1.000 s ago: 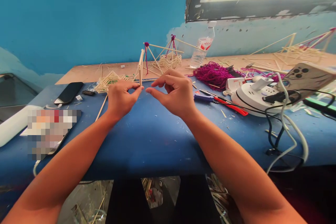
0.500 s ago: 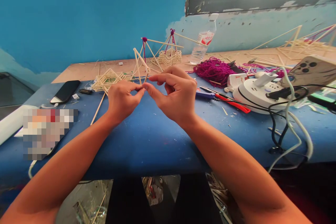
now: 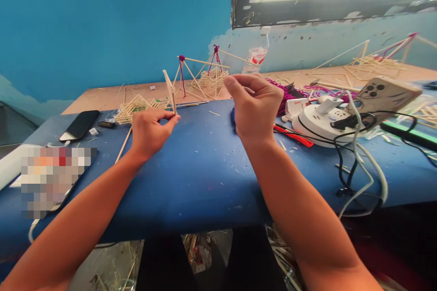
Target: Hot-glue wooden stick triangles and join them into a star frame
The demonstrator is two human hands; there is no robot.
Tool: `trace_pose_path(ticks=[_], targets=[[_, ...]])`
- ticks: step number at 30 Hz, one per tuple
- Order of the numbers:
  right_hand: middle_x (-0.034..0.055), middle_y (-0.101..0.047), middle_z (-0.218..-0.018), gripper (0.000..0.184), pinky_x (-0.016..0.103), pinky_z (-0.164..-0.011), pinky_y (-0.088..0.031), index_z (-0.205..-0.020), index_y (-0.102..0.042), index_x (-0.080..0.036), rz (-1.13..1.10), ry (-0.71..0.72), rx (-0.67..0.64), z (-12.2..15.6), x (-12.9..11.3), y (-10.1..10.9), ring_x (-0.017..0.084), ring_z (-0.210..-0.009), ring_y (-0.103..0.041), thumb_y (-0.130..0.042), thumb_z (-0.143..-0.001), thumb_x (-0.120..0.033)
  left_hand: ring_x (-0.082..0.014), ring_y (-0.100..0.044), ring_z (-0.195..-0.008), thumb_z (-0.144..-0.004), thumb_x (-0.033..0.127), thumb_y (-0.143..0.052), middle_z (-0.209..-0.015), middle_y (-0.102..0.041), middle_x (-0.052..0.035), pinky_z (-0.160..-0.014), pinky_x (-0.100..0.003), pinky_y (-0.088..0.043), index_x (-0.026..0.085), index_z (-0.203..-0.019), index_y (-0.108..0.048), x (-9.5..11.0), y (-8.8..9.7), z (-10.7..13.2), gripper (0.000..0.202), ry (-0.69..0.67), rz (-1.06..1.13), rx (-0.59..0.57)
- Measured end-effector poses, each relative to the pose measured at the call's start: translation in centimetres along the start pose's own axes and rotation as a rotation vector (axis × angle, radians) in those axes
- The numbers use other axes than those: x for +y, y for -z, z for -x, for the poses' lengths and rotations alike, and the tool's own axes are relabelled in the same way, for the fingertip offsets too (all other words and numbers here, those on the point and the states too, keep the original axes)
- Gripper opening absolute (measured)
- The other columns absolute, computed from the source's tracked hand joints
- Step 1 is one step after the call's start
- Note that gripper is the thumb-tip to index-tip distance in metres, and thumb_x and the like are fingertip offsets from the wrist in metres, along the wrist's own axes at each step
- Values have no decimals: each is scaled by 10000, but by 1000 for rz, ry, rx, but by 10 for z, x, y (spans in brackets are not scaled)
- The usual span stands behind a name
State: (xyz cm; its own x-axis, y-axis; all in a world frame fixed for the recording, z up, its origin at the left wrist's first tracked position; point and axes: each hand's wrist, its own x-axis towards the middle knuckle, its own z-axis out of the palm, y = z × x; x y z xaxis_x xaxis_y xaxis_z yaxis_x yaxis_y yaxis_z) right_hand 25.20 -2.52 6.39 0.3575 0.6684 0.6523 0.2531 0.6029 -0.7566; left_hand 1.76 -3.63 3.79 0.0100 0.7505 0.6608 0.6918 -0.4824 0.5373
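My left hand pinches the lower corner of a small frame of thin wooden sticks between thumb and forefinger. The frame stands upright, seen nearly edge-on. My right hand is raised to the right, apart from the frame, with thumb and curled fingers drawn together. Whatever those fingers hold, if anything, is hidden. Behind my left hand lies a flat lattice of sticks. Farther back, a stick structure bound with purple yarn stands by a stacked stick base.
Right of my right hand are red-handled pliers, a purple yarn heap, a white round power strip with cables, and a propped phone. A bottle stands behind. At left lie a black phone and a blurred-out item.
My right hand has left the stick frame and moved right and slightly up, its fingers closing. My left hand keeps the frame, which has turned nearly edge-on. The view has shifted slightly right.
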Motion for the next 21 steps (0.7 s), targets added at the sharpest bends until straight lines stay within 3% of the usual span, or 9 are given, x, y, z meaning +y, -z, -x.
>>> trace_pose_path(ticks=[3,7,10,12,16,21], targets=[[50,-713,-855,266,323,-635,-467,-1001,-843,-235,-12,-71,13,-23,23,11,171,-782,-646,-754,-959,-482,-182,-620,-620,-815,378,-841,-678,-766,-12,-611,-320,-410,282,-750,-876,-5,4,-6,121,73,57,48],[25,-723,-752,116,313,-658,-466,-833,-842,-194,66,-174,-45,-34,37,14,155,-712,-625,-816,-830,-307,-174,-611,-620,-763,446,-846,-660,-755,-6,-574,-294,-387,265,-773,-885,-11,8,-14,185,196,173,47],[3,-709,-687,49,307,-682,-454,-722,-818,-166,200,-217,-137,-28,36,8,141,-673,-608,-842,-753,-196,-193,-674,-700,-727,452,-844,-734,-796,-32,-622,-288,-456,244,-791,-891,-10,11,-17,222,237,249,9],[-3,-692,-663,102,302,-699,-450,-690,-806,-158,245,-208,-238,-25,33,4,135,-672,-596,-832,-783,-189,-203,-706,-743,-708,451,-855,-783,-821,-45,-668,-293,-501,242,-791,-893,-6,11,-17,228,239,296,-9],[6,-756,-776,87,283,-729,-461,-823,-852,-156,172,-210,-330,-22,29,0,126,-720,-609,-772,-827,-123,-223,-740,-787,-685,425,-880,-815,-834,-49,-712,-306,-562,262,-762,-890,0,11,-14,181,235,379,-63],[-20,-671,-676,105,271,-644,-404,-796,-836,-145,8,-303,-395,-18,25,-1,95,-641,-505,-826,-835,-242,-250,-783,-869,-699,357,-884,-844,-845,-39,-784,-327,-613,295,-730,-886,3,9,-11,69,234,421,-137]])
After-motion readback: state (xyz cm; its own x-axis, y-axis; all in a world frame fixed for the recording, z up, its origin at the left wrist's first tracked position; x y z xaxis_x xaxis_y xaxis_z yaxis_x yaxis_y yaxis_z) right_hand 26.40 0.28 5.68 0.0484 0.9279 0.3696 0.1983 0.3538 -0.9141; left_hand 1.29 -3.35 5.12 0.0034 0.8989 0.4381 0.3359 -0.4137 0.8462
